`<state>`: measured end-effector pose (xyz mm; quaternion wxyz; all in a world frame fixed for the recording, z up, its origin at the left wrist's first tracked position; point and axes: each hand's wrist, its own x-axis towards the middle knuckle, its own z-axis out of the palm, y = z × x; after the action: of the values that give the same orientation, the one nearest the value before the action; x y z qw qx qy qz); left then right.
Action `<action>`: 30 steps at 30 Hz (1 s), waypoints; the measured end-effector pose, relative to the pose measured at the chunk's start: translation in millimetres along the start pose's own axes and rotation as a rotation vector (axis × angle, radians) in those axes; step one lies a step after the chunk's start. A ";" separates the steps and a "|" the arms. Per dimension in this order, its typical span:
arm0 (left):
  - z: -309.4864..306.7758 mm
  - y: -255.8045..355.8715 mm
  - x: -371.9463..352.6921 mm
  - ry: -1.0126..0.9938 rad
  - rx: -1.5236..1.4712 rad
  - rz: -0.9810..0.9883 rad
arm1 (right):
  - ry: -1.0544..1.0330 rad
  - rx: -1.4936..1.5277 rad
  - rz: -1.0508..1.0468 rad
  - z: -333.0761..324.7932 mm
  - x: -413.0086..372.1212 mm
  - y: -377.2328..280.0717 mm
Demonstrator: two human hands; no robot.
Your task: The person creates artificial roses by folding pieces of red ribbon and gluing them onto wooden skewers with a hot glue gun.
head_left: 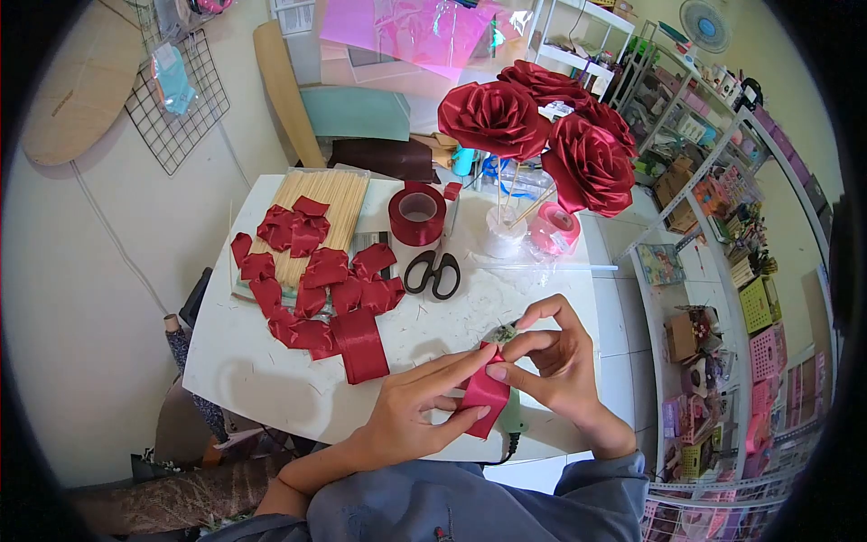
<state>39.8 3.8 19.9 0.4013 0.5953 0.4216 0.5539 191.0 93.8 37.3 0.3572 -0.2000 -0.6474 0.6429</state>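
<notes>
A short piece of red satin ribbon (488,397) is held between both hands near the table's front edge. My left hand (420,411) grips its left side, fingers and thumb closed on it. My right hand (562,366) pinches its upper right corner between thumb and finger. Partly hidden under the ribbon and right hand lies a green glue gun (513,415), its cord running off the front edge. To the left, folded red ribbon petals (325,268) lie in a loose arc beside a stack of flat ribbon pieces (361,345).
Black-handled scissors (433,275) lie below a red ribbon roll (417,214). A bundle of wooden sticks (339,194) is at the back left. Several red ribbon roses (591,165) stand on sticks in a white holder (504,233), beside pink tape (554,228). Shelves (713,271) stand right.
</notes>
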 end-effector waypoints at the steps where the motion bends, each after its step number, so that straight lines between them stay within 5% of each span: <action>1: 0.0 -0.3 0.0 0.008 -0.001 0.001 | -0.002 0.010 0.030 -0.3 0.0 -0.4; 8: -2.6 -0.7 -0.7 0.079 0.041 -0.008 | -0.088 0.033 0.059 -17.8 6.5 -9.2; 11: -2.2 -1.0 -0.2 0.095 0.062 0.003 | 0.132 0.080 0.020 -20.6 6.7 -9.6; 18: -2.2 -0.5 -0.5 0.089 0.136 0.048 | 0.143 0.027 0.072 -23.0 2.1 -2.2; 20: -2.3 -0.8 -0.7 0.087 0.166 0.060 | 0.176 -0.126 -0.133 -12.4 5.6 0.9; 22: -1.8 -1.2 -0.5 0.095 0.210 0.108 | 0.100 -0.129 -0.116 -15.8 3.4 -0.3; 24: -2.2 0.2 0.1 0.092 0.240 0.127 | 0.070 0.004 0.168 -14.5 2.0 -6.3; 27: -1.9 -0.3 0.5 0.080 0.290 0.166 | -0.026 -0.187 -0.047 -13.0 5.7 3.4; 30: -1.6 -0.8 0.3 0.050 0.313 0.174 | -0.092 -0.142 0.013 -12.5 6.1 8.3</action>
<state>38.2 4.3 19.2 0.2437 0.6710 0.4593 0.5287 194.3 107.6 29.4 0.3077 -0.1994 -0.7056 0.6064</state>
